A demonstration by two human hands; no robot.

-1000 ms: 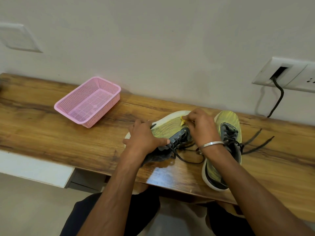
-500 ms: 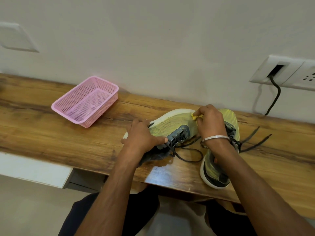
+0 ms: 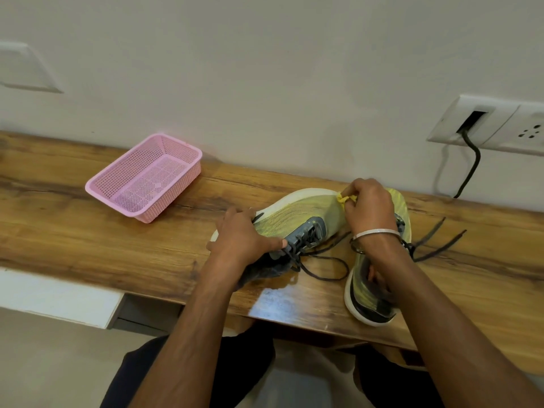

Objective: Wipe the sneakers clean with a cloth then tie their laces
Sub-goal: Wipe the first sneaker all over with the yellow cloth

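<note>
Two yellow-green sneakers with dark laces sit on a wooden shelf [image 3: 88, 245]. The left sneaker [image 3: 297, 219] lies tipped on its side, its white sole toward the wall. My left hand [image 3: 244, 237] grips its heel end, thumb by the grey lace panel. My right hand [image 3: 368, 210] pinches a small yellow cloth [image 3: 344, 198] against that sneaker's toe. The right sneaker [image 3: 368, 295] stands upright, partly hidden under my right wrist. Its untied laces [image 3: 435, 240] trail to the right.
A pink mesh basket [image 3: 147, 178] stands at the back left of the shelf, close to the wall. A wall socket [image 3: 482, 125] with a black cable plugged in is at the upper right. My knees show below the shelf's front edge.
My right hand with the yellow cloth has slid rightward along the tipped sneaker from mid-upper to the toe. My left hand keeps its hold on the heel end.
</note>
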